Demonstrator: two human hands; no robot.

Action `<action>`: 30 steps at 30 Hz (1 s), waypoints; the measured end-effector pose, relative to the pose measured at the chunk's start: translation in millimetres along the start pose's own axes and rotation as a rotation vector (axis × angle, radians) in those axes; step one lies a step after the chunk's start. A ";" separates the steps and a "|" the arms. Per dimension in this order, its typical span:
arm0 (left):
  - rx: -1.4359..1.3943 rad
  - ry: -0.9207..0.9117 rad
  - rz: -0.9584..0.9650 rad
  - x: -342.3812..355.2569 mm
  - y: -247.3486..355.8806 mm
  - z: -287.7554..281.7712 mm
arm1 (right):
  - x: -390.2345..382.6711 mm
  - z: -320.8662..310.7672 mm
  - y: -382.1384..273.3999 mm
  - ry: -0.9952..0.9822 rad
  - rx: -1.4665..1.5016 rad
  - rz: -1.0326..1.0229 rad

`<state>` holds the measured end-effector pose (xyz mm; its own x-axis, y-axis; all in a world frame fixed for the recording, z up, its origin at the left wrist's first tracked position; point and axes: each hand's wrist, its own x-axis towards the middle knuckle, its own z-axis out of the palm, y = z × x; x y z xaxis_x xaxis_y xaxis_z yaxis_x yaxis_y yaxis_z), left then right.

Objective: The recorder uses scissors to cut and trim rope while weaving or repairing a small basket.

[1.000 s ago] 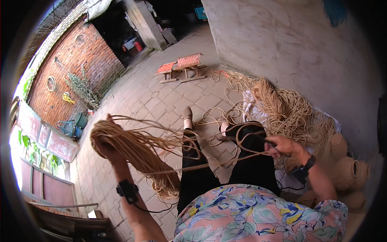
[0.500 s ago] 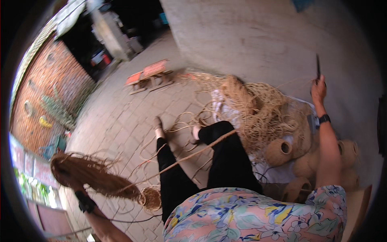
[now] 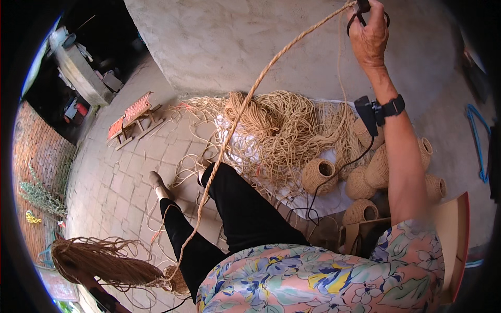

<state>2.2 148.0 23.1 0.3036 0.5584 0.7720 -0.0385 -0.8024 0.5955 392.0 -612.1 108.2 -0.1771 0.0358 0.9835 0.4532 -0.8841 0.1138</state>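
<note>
My right hand (image 3: 369, 39) is raised at the upper right, closed round black-handled scissors (image 3: 359, 16) and a taut tan rope (image 3: 261, 78) that runs down across my legs to the lower left. At the lower left my left hand (image 3: 78, 268), mostly in shadow, holds a long hanging bundle of tan rope (image 3: 112, 261), with loose strands trailing from it. Below the bundle's end is a small woven piece (image 3: 176, 281), partly hidden among strands.
A big heap of rope (image 3: 282, 125) lies on a white sheet (image 3: 321, 208) beside several woven round pots (image 3: 319, 176). A cardboard box (image 3: 454, 240) stands at my right. Two low stools (image 3: 133, 117) are on the paving, near a plastered wall (image 3: 250, 47) and a brick wall (image 3: 39, 151).
My right hand has swung up and away from my knee, now with scissors in it, drawing the rope long. My left hand and bundle sit lower and farther left. The view has turned right.
</note>
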 end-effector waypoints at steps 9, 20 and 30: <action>-0.996 -0.045 -0.303 -8.8 76.0 62.5 | -160.5 -32.7 -64.7 -1.107 0.267 0.561; -1.233 0.060 -0.380 -14.5 119.4 60.5 | -238.8 -125.5 -239.8 -1.677 1.236 0.389; -1.425 -0.083 -0.397 -11.0 77.0 51.1 | -269.6 -94.5 -95.1 -1.388 0.493 0.641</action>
<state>44.5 69.4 49.1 0.5681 0.6340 0.5247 -0.8064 0.3014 0.5088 314.1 -581.7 -181.0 0.9105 0.3537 0.2141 0.4094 -0.6994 -0.5858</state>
